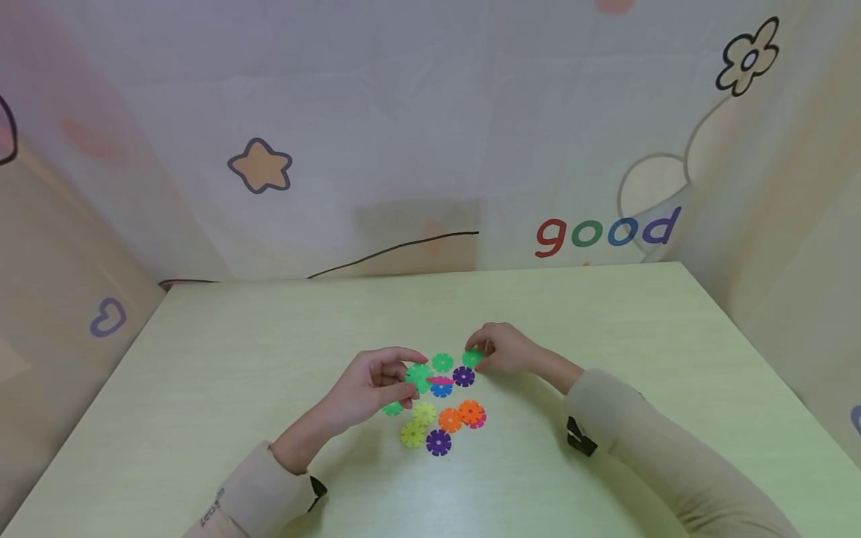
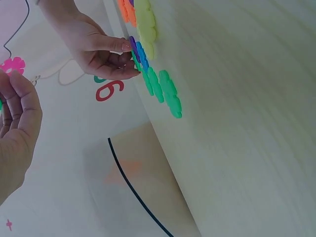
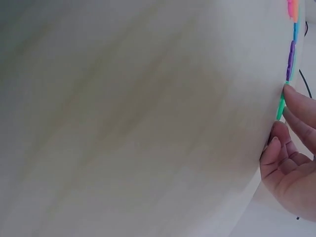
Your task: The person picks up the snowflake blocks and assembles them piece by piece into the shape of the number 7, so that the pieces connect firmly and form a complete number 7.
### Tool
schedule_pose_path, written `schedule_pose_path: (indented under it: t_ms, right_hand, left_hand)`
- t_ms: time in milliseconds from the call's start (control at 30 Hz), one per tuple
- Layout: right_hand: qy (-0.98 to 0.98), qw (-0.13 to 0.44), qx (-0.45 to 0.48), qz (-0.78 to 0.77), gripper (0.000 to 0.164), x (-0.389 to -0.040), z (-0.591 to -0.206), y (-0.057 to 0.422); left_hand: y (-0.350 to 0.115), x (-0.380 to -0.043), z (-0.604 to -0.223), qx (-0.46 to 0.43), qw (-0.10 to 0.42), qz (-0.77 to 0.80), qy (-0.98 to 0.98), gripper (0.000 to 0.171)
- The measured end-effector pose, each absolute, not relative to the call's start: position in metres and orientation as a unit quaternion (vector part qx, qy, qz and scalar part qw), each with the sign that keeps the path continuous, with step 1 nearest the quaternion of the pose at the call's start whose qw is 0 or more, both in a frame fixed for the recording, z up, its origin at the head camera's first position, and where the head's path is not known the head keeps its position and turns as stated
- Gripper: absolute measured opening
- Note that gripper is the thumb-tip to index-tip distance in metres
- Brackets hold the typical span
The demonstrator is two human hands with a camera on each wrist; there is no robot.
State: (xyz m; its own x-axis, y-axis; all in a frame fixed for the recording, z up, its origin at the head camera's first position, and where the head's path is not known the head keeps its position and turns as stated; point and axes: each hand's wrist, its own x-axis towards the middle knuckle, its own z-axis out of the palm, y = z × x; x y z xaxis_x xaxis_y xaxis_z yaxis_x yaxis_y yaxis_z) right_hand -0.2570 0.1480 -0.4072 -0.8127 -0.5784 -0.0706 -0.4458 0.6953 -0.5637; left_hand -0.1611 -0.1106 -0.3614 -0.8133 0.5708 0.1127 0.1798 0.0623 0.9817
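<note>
My left hand (image 1: 374, 381) pinches a green notched building disc (image 1: 418, 377) between thumb and fingers, above the table. A pink disc (image 1: 440, 381) joins its edge, seen nearly edge-on in the head view; the left wrist view shows the pink disc (image 2: 13, 64) flatter. My right hand (image 1: 504, 349) pinches another green disc (image 1: 473, 359) at the table's surface, index finger and thumb at its rim. In the right wrist view that green disc (image 3: 281, 106) appears edge-on by the fingertips. Close by lie a purple disc (image 1: 463, 376), a blue disc (image 1: 441, 388) and a green disc (image 1: 442, 363).
Nearer the front of the table (image 1: 572, 493) lie two yellow discs (image 1: 413, 434), two orange discs (image 1: 450, 420), a purple disc (image 1: 439, 442) and a partly covered pink disc (image 1: 479, 420). Another green disc (image 1: 392, 409) sits below the left hand. A printed curtain (image 1: 403, 134) stands behind the table.
</note>
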Motion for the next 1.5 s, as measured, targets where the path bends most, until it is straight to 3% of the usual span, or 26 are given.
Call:
schedule_pose_path:
  t_ms: [800, 1500]
  right_hand:
    - [0.881, 0.167, -0.225, -0.381, 0.019, -0.251, -0.403, 0.157]
    - [0.823, 0.191, -0.227, -0.485, 0.031, -0.219, -0.370, 0.155]
  left_hand:
    - [-0.113, -0.163, -0.358, 0.254, 0.145, 0.616, 0.731, 0.034]
    - [-0.112, -0.164, -0.359, 0.253, 0.131, 0.629, 0.724, 0.032]
